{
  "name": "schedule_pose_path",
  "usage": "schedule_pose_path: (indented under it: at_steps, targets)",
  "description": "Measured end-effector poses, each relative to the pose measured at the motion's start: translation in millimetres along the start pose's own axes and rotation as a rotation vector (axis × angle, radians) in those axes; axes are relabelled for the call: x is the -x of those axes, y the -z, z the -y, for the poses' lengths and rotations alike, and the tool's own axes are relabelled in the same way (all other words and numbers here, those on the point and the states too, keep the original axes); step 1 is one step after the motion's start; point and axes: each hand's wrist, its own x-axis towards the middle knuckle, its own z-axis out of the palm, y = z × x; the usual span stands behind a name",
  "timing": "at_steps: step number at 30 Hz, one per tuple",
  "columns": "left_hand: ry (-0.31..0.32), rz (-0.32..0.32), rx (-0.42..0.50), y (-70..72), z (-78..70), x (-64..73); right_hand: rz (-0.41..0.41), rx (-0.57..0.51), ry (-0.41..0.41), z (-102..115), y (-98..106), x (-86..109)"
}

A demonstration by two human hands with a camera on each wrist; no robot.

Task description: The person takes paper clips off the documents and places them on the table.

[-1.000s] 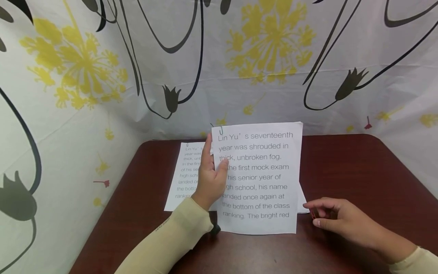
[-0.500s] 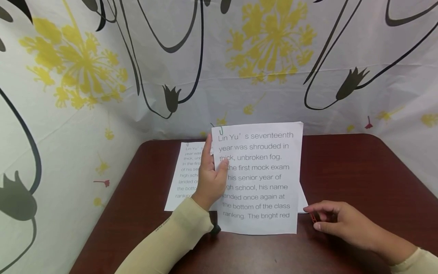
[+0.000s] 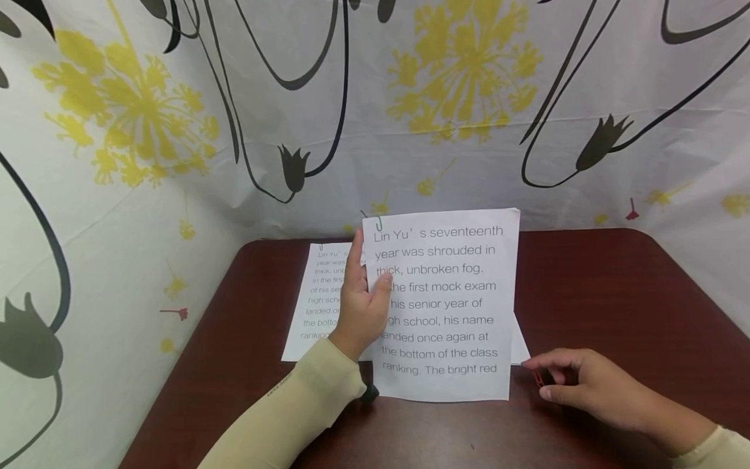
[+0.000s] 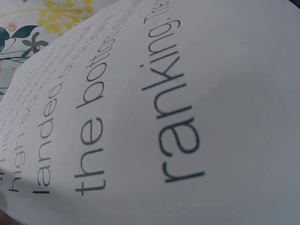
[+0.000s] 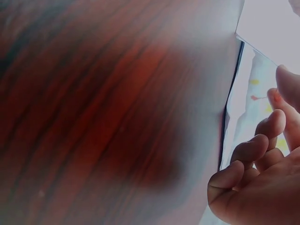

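Observation:
My left hand [image 3: 364, 309] grips printed white paper [image 3: 445, 312] upright by its left edge, the thumb on the front and the other fingers behind. A green paper clip [image 3: 379, 223] sits at the paper's top left corner. In the left wrist view the printed page [image 4: 234, 117] fills most of the frame. Low on the right, my right hand [image 3: 592, 384] pinches a small red paper clip [image 3: 538, 378] between thumb and index finger, apart from the held paper. The right wrist view shows this hand [image 5: 262, 178] with its other fingers curled.
Another printed sheet [image 3: 310, 306], clipped at its top, lies on the dark red table [image 3: 586, 293] behind the left hand. White paper [image 3: 518, 348] shows beyond the held page's right edge. A patterned cloth [image 3: 375, 117] hangs behind the table.
My right hand has lowered slightly, with the red paper clip still between its fingers. The left hand and the held paper have hardly moved.

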Motion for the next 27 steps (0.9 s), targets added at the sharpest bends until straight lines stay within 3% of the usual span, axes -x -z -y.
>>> schedule_pose_path:
  at_steps: [9, 16, 27]
  targets:
    - [-0.007, -0.008, -0.019, 0.4, -1.3, -0.2, 0.026, 0.038, 0.0, -1.2, -1.2, -1.5]
    - [-0.004, -0.001, -0.02, 0.3, -0.3, 0.5, 0.062, 0.029, -0.059, 0.6, -2.3, -2.6]
    - [-0.014, -0.002, -0.009, 0.5, 0.5, -0.6, 0.09, 0.016, -0.081, -0.4, -2.8, -3.7]
